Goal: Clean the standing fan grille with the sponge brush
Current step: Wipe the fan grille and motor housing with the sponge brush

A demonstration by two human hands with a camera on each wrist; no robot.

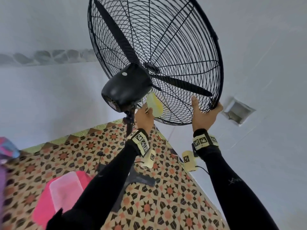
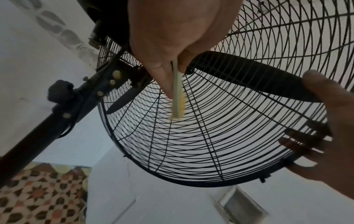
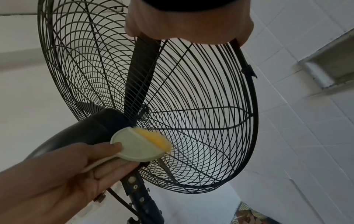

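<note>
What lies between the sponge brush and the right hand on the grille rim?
Only bare grille wires, with a black fan blade behind them, separate the sponge brush from the right hand; the head view shows it best.

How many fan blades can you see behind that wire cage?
3. One blade points up-left, one points right toward the right hand, and one pokes out low beside the pole. Others might be hidden.

— Location type? We classify it as a home interior, probably a bathroom or wash area.

— Evidence? We note white tiled walls (image 3: 298, 136) with a recessed niche (image 1: 237, 112), a patterned tile floor (image 1: 166, 205), a pink plastic tub (image 1: 54, 196), and a domestic standing fan (image 1: 154, 60).
</note>
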